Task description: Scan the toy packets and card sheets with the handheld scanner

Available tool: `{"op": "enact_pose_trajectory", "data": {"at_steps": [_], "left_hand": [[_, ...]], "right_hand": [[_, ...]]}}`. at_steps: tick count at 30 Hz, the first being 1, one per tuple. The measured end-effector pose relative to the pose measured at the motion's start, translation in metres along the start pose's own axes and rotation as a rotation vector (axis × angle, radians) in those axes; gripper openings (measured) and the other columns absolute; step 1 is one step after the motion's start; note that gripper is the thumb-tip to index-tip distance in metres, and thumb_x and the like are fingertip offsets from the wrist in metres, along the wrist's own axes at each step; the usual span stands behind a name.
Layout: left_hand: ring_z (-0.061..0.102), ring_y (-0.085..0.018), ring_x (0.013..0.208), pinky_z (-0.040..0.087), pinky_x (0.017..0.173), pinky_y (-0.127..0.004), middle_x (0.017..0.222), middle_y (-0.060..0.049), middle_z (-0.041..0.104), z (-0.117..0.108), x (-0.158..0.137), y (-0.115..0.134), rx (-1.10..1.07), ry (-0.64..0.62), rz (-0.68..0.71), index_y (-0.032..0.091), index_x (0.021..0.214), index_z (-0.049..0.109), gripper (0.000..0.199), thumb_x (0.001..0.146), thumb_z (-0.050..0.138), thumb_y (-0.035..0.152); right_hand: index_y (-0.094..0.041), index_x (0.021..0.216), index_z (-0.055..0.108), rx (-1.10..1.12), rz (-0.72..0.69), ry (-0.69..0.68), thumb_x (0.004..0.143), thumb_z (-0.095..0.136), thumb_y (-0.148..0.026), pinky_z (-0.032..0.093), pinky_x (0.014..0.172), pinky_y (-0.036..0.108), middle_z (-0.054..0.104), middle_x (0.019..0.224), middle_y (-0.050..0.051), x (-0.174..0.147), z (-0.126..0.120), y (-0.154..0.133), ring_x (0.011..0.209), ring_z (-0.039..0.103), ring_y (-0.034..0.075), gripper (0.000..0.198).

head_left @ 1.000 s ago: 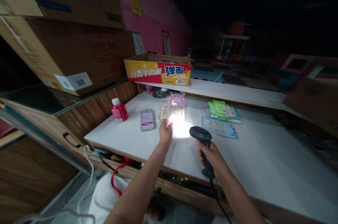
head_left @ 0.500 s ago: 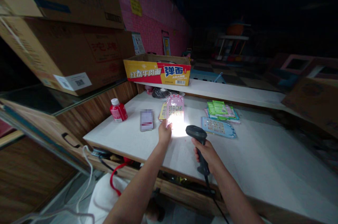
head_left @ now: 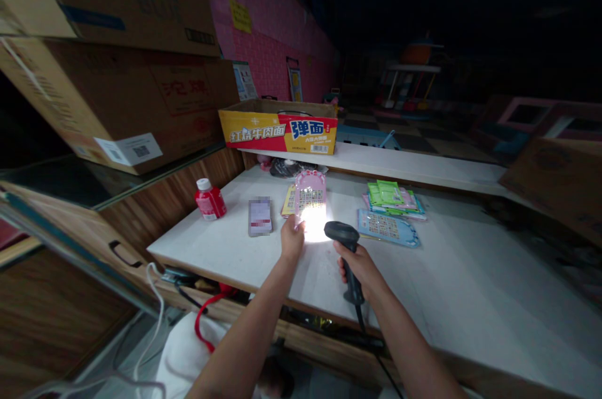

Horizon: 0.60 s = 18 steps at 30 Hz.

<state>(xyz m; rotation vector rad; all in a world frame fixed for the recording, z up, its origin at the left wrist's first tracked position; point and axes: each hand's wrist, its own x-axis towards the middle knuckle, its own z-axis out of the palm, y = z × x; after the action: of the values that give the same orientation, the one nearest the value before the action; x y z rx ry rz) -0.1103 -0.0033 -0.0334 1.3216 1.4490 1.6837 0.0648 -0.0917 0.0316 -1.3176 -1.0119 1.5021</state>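
My left hand (head_left: 293,238) pinches the lower left edge of a pink printed card pack (head_left: 310,191) with rows of tiny pictures. Bright white light washes out the pack's lower part. In my right hand (head_left: 356,266) is a black barcode scanner (head_left: 342,233), held by its handle with its head turned toward the pack. Its cable runs down past the table edge. Partly under the pink pack lies a yellow pack (head_left: 288,201). Farther right a blue card pack (head_left: 388,227) lies beside a pile of green packets (head_left: 388,194).
A phone with a blurred screen (head_left: 260,216) and a red bottle with a white cap (head_left: 210,199) stand left on the white table (head_left: 207,251). A yellow and red carton (head_left: 278,130) sits on the raised ledge. Large cardboard boxes (head_left: 141,82) are stacked at the left.
My right hand has brought the scanner slightly left, closer to the pink pack. My left hand keeps its hold on the pack, almost still. The view has shifted a little.
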Motion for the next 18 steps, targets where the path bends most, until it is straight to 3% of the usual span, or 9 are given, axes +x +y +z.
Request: {"op": "enact_pose_trajectory", "data": {"at_steps": [13, 18], "left_hand": [[0.064, -0.021, 0.084, 0.051, 0.072, -0.032, 0.095, -0.009, 0.069, 0.0, 0.0, 0.0, -0.039, 0.003, 0.02, 0.014, 0.099, 0.062, 0.028, 0.073, 0.054, 0.021], [0.065, -0.024, 0.09, 0.051, 0.083, -0.038, 0.095, -0.01, 0.07, -0.002, 0.0, -0.001, 0.05, 0.032, 0.051, 0.014, 0.095, 0.064, 0.025, 0.073, 0.058, 0.022]], "right_hand": [[-0.019, 0.064, 0.051, 0.012, 0.025, -0.007, 0.071, 0.069, -0.049, 0.037, 0.032, 0.02, 0.051, 0.047, -0.005, 0.011, 0.008, -0.001, 0.036, 0.045, 0.009, 0.036], [-0.019, 0.065, 0.051, 0.023, 0.035, -0.014, 0.071, 0.07, -0.048, 0.036, 0.031, 0.02, 0.051, 0.046, -0.005, 0.013, 0.01, -0.002, 0.036, 0.045, 0.009, 0.034]]}}
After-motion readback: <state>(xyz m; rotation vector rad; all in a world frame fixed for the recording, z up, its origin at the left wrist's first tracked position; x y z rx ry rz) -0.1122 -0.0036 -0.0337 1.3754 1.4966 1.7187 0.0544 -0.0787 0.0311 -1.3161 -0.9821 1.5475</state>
